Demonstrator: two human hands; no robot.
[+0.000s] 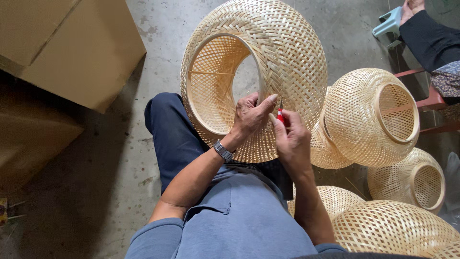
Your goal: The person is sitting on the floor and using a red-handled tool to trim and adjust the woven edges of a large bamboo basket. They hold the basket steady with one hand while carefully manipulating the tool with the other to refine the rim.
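A large round woven bamboo shade rests on my lap, its open ring facing left. My left hand grips the rim at the lower edge of the opening, thumb pressed on the weave. A wristwatch sits on that wrist. My right hand is closed around a small red-handled tool, whose tip touches the weave right beside my left thumb.
Several smaller woven shades lie on the concrete floor at the right and lower right. Cardboard boxes stand at the upper left. Another person's dark sleeve and a small blue stool are at the top right.
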